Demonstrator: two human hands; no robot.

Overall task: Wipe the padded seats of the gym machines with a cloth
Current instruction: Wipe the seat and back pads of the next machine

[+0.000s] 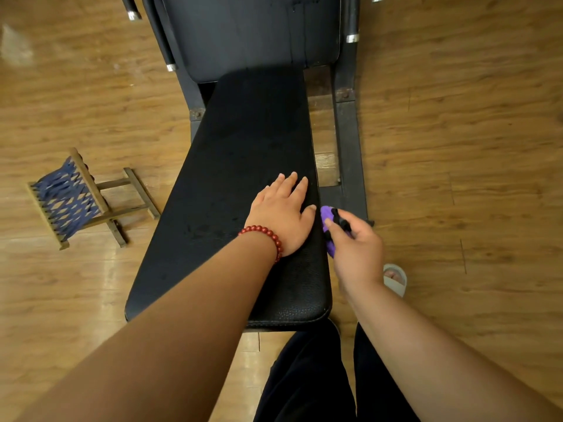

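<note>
Head camera: at 9 o'clock a folding stool (76,196) stands on the wood floor. In the centre the black padded seat (237,153) runs up to a backrest (253,32), cut off at 12 o'clock. The left hand (281,214) lies flat on the seat, fingers straight (red bead bracelet (268,236) at the wrist). At its 3 o'clock, just off the seat's edge, the right hand (356,254) grips a purple cloth (327,217), mostly hidden by fingers; a black part on it is unclear.

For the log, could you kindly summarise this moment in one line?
left hand flat on black padded seat | right hand grips purple cloth
</note>
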